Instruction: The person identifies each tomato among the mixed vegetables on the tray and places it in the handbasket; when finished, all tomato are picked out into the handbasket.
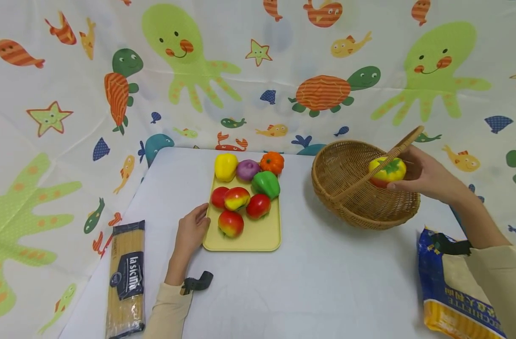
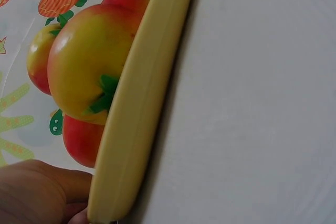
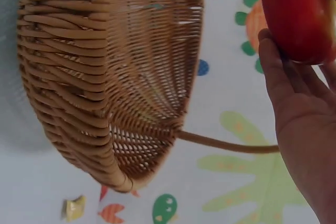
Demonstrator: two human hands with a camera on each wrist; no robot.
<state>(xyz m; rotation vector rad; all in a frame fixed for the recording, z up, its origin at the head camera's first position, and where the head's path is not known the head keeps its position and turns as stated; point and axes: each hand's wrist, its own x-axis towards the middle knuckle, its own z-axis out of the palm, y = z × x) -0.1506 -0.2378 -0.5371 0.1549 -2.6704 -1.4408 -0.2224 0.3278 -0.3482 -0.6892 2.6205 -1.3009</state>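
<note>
My right hand (image 1: pixel 427 174) holds a red-and-yellow toy tomato (image 1: pixel 391 170) with a green leafy top, over the wicker basket (image 1: pixel 347 207). The basket's arched handle crosses in front of it. In the right wrist view, the tomato (image 3: pixel 299 19) is above the rim, between thumb and fingers. My left hand (image 1: pixel 192 229) grips the left edge of a pale yellow tray (image 1: pixel 258 238); some fingers are hidden behind the rim in the left wrist view. On the tray lie several red-and-yellow toy tomatoes (image 1: pixel 231 223), a yellow pepper (image 1: pixel 225 167), a purple onion (image 1: pixel 247 169), an orange pumpkin (image 1: pixel 272 163) and a green pepper (image 1: pixel 266 184).
A pack of spaghetti (image 1: pixel 126 278) lies at the left of the white table (image 1: pixel 308 282). Near my right forearm is a blue-and-yellow pasta bag (image 1: pixel 453 292). A cloth (image 1: pixel 249 28) printed with sea animals hangs behind the table and along its sides.
</note>
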